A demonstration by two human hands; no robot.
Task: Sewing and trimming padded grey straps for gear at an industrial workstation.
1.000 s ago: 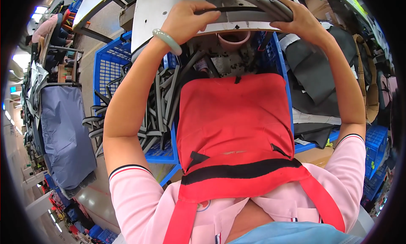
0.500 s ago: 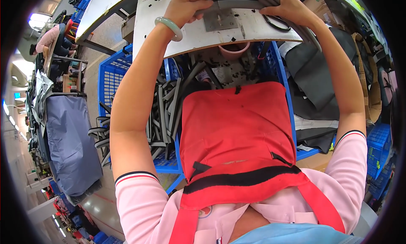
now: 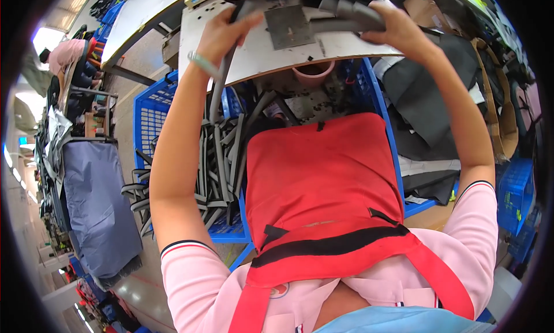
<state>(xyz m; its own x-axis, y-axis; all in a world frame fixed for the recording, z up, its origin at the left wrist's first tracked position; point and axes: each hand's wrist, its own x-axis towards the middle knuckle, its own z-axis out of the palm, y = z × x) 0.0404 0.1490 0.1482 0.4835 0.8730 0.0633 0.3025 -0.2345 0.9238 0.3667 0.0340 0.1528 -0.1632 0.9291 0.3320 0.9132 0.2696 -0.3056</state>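
My left hand, a bracelet on its wrist, is closed around a long grey strip at the table's left end. The strip hangs down over the table edge toward the blue crate; its upper end is smeared by motion. Over the right part of the table, my right hand grips a bundle of grey strips whose ends point left. Between the hands a square metal plate lies on the white table. Many grey and black strips fill the crate below my left forearm.
A pink bucket stands under the table. My red apron covers my lap. Dark sheets and a cardboard box lie at the right. At the left are a cloth-covered stack and another person farther off.
My left hand has moved left, bringing one strip down toward the crate. My right hand has shifted slightly right and down with the bundle. The metal plate is now more exposed.
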